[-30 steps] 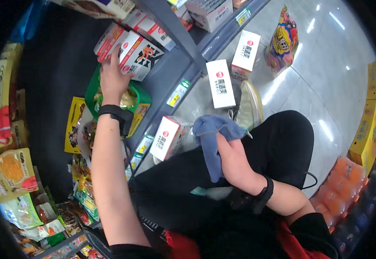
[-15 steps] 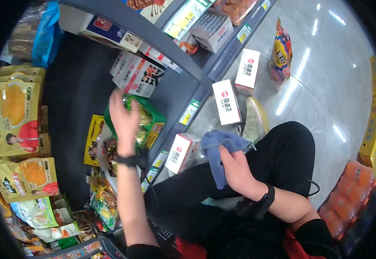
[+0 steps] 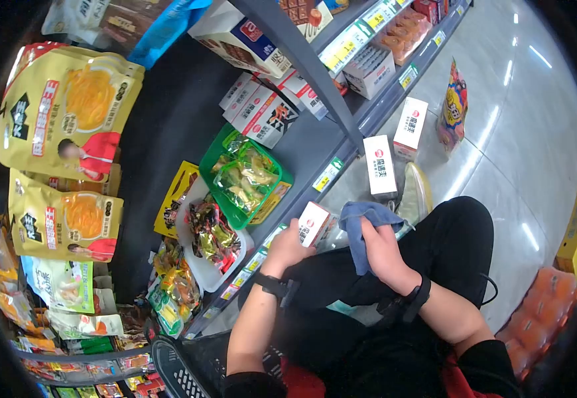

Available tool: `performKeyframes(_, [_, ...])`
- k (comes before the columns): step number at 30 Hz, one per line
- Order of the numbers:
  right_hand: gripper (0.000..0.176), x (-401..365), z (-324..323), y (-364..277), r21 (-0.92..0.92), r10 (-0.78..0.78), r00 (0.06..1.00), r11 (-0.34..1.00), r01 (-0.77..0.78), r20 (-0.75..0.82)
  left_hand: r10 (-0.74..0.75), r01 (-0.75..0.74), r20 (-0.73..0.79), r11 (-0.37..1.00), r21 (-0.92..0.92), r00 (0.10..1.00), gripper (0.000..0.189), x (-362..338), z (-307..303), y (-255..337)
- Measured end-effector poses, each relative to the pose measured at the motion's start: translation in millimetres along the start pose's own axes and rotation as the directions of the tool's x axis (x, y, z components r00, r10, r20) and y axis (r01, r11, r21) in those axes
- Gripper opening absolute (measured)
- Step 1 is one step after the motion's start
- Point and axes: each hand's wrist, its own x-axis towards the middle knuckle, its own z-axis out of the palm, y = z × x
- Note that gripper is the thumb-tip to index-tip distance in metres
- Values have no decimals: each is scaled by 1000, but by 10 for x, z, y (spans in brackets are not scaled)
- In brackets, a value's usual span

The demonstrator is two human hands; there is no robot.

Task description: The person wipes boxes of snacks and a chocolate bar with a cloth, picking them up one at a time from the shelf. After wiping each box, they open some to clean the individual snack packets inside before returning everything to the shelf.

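My left hand [image 3: 287, 249] is at the left end of a small white box [image 3: 316, 224] with a red logo, its fingers closed on that box's edge. My right hand [image 3: 384, 255] grips a blue-grey cloth [image 3: 361, 229] above my bent leg. Just beyond the cloth stand two more white boxes, a nearer one [image 3: 380, 166] and a farther one [image 3: 410, 126], on the floor. On the shelf, left of my left hand, are a green basket [image 3: 287, 178] of wrapped snacks and a white tub [image 3: 199, 264] of dark and red packets.
Yellow noodle pouches [image 3: 69, 113] fill the left side. White and red boxes [image 3: 262, 114] lie on the dark shelf [image 3: 129, 219]. A colourful bag [image 3: 453, 109] stands on the floor [image 3: 501, 159]. Orange packs [image 3: 544, 305] are at the lower right; a black basket [image 3: 176, 371] is below.
My left hand has moved from over the green basket down and right to the small white box. The view has shifted left. My right hand still holds the cloth.
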Motion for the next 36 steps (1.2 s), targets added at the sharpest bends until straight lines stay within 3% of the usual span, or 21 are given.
performKeyframes(2, [31, 25, 7, 0, 18, 11, 1000, 1000, -11, -3, 13, -16, -82, 999, -35, 997, 73, -4, -29, 51])
performKeyframes(5, [30, 52, -6, 57, 2, -72, 996, 997, 72, -44, 181, -262, -297, 929, -261, 938, 62, -253, -234, 274])
performKeyframes(8, [30, 17, -3, 0, -64, -77, 997, 995, 75, -27, 102, -271, -409, 885, -380, 907, 60, -390, -224, 374])
performKeyframes(10, [29, 38, 24, 31, 65, -89, 996, 994, 90, -5, 51, -278, -497, 876, -394, 866, 62, -461, -333, 417])
performKeyframes(11, [29, 45, 43, 18, 119, -98, 995, 988, 96, 9, -10, -352, -551, 759, -548, 835, 51, -416, -337, 402])
performKeyframes(13, [28, 36, 45, -74, 103, -93, 996, 990, 94, -13, -115, -417, -515, 451, -789, 850, 45, -357, -456, 318])
performKeyframes(16, [26, 63, -49, -60, 88, 3, 999, 996, -6, 39, -191, -514, -575, 289, -807, 795, 42, -289, -754, 326])
performKeyframes(18, [27, 97, -52, -12, 144, -48, 998, 989, 41, 41, -259, -551, -591, 214, -807, 764, 44, -140, -944, 422])
performKeyframes(21, [27, 88, -67, -58, 141, 16, 999, 990, -22, 42, -246, -598, -650, 257, -759, 719, 48, 299, -1213, 514])
performKeyframes(25, [28, 99, -93, -31, 141, 11, 999, 990, -16, 36, -94, -514, -703, 615, -598, 705, 51, 939, -1403, 457])
performKeyframes(27, [27, 81, -97, -63, 134, 12, 999, 991, -17, 31, 93, -310, -808, 944, -114, 581, 52, 1109, -1435, 441])
performKeyframes(28, [27, 76, -100, -94, 130, 13, 1000, 991, -17, 28, 34, -249, -780, 956, -157, 624, 53, 1170, -1396, 437])
performKeyframes(31, [27, 54, -128, -201, 148, 47, 996, 987, -58, 75, 88, -247, -830, 967, -62, 551, 55, 1431, -1341, 223])
performKeyframes(32, [27, 42, -126, -238, 153, 46, 997, 987, -56, 69, 70, -267, -823, 958, -101, 564, 52, 1455, -1357, 219])
performKeyframes(35, [27, 22, -121, -272, 161, 53, 996, 985, -64, 76, 144, -241, -881, 970, 35, 450, 47, 1522, -1335, 212])
performKeyframes(36, [27, 25, -116, -251, 172, 55, 995, 983, -69, 85, 157, -251, -879, 967, 44, 450, 40, 1538, -1320, 224])
